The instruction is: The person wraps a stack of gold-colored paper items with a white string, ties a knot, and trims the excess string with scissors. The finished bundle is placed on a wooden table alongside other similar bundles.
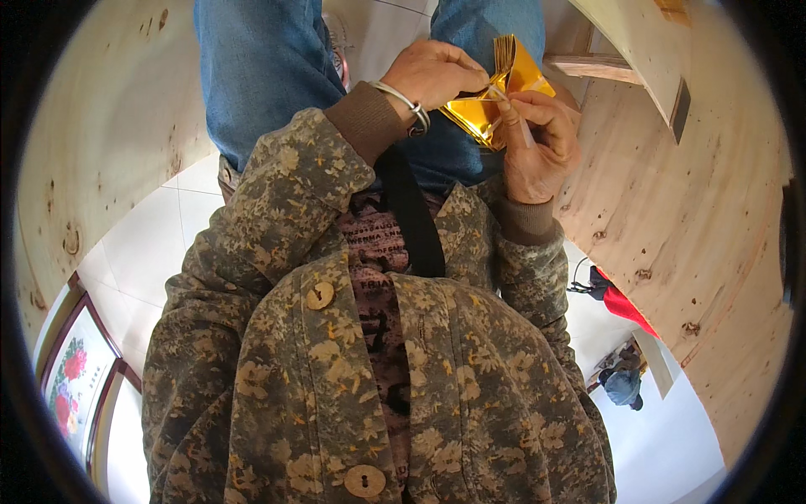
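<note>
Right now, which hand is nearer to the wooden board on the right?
Right: the right hand is beside the edge of the board; the left hand is farther off, across the gold foil from it.

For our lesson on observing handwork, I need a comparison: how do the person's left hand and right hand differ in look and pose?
The left hand has a silver-coloured bracelet at its wrist; the right hand shows none. The left hand reaches rightward with its back in view; the right hand points toward the picture's top with its fingers curled. Both emerge from brown ribbed cuffs, with fingertips at the folded gold foil.
</note>
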### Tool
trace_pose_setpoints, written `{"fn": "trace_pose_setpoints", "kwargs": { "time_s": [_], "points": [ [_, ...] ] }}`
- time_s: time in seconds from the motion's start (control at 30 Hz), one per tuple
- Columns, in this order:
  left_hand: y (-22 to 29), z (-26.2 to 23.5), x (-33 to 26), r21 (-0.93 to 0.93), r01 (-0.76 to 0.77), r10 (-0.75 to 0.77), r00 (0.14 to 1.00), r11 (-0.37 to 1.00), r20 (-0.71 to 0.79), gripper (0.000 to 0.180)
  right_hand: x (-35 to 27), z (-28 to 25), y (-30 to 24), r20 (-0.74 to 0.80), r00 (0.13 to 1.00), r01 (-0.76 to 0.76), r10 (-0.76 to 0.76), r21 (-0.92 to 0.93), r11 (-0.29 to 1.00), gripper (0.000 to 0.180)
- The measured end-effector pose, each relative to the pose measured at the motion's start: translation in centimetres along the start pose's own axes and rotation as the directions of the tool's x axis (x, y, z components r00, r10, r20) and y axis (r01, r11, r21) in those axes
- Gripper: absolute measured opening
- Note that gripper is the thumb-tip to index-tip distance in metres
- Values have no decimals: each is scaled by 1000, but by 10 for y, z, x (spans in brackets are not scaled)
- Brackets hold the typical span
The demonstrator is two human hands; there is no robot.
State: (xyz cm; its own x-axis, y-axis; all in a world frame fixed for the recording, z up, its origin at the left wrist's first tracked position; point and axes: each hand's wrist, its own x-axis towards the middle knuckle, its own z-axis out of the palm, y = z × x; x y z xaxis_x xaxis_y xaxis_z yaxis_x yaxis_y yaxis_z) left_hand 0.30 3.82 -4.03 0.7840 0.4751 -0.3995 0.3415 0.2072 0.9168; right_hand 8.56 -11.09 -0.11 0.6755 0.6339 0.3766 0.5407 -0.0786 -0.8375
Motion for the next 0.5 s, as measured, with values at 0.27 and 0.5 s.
{"fn": "trace_pose_setpoints", "kwargs": {
  "time_s": [0.27, 0.5],
  "points": [
    [5, 0, 2, 82, 53, -51, 998, 995, -24, 26, -1, -10, -4, 44, 997, 64, -61, -76, 995, 10],
    [11, -1, 4, 263, -49, 57, 998, 963, -22, 25, 22, -26, -27, 366, 859, 502, -359, -458, 733, 15]
  ]
}}
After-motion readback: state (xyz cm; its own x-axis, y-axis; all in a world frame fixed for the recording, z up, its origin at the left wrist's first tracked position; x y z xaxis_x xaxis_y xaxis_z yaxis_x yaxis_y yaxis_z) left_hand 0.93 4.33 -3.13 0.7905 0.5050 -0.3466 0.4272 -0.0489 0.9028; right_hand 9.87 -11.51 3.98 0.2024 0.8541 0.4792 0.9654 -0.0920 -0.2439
